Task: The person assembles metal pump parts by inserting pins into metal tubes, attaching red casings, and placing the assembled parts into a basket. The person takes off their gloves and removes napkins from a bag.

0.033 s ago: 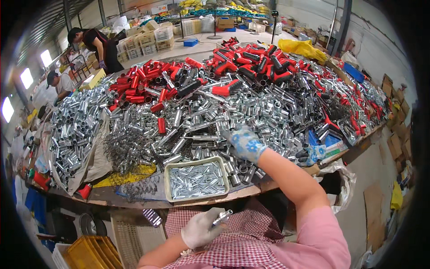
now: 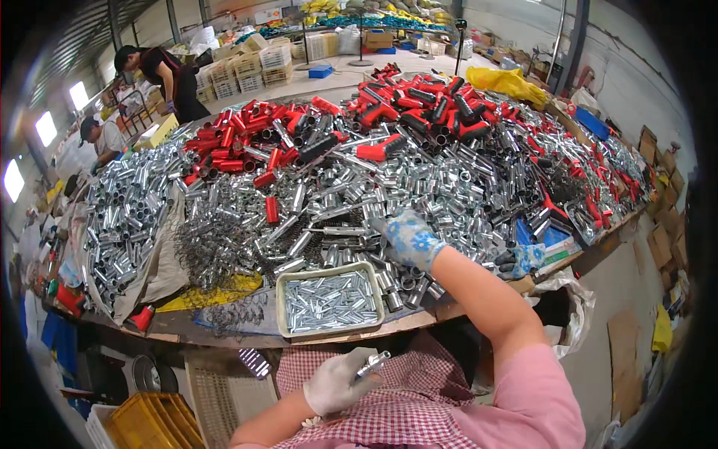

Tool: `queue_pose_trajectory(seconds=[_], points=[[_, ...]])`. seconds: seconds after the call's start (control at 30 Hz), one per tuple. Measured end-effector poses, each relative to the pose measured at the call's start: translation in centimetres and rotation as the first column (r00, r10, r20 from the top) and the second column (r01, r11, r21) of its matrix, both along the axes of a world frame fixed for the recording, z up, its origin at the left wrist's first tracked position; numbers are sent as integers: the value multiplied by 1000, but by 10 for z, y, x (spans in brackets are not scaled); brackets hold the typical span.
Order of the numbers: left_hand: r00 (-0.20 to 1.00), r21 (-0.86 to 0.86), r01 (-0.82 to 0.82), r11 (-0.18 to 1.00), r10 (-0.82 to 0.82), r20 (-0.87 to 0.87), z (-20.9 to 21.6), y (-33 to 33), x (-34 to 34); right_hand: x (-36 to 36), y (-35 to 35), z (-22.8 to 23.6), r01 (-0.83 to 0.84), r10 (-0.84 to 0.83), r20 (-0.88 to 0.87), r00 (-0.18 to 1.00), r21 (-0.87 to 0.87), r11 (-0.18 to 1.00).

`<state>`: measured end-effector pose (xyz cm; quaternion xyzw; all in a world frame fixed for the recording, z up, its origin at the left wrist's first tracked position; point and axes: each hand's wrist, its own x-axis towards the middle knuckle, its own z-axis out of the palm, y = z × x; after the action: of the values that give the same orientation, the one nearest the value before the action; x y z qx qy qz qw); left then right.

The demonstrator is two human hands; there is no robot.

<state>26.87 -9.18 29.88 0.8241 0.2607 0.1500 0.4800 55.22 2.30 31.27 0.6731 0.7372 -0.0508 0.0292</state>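
Close to my body, above the checked apron (image 2: pixel 389 419), my left hand (image 2: pixel 340 382) in a white glove is closed around a short shiny metal tube (image 2: pixel 374 364). The tube's open end sticks out past the thumb. My right hand (image 2: pixel 410 238), in a white glove with blue flowers and grey fingertips, reaches into the heap of silver metal tubes and fittings (image 2: pixel 441 198). Its fingers are bent together against the parts; what they grip is hidden. In front of me at the table edge is a pale rectangular tray (image 2: pixel 380 303) full of small silver pins.
Red tubes (image 2: pixel 224 138) and red-black handles (image 2: pixel 381 148) are piled behind the silver parts. Tangled dark springs (image 2: pixel 213 239) lie left. Another patterned glove (image 2: pixel 523 260) rests at the right edge. Yellow crates (image 2: pixel 153 420) stand below left. Two people work at far left.
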Motion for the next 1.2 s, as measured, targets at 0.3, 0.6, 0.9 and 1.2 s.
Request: queue_pose_trajectory(seconds=[0.3,0.6,0.9,1.2], points=[[998,-6,-64,998,64,25,-9,11,-21,-32,-100,37,-513,421,-880,218,264,817],[997,-62,76,995,-76,5,-18,-3,-22,-99,-144,58,-393,180,-520,835,-335,856],[998,30,-48,998,47,42,-21,-15,-33,-100,-146,46,-641,747,-347,566,384,664],[992,142,-88,986,73,103,-30,-13,-35,-98,-149,62,-494,622,-399,674,382,781]])
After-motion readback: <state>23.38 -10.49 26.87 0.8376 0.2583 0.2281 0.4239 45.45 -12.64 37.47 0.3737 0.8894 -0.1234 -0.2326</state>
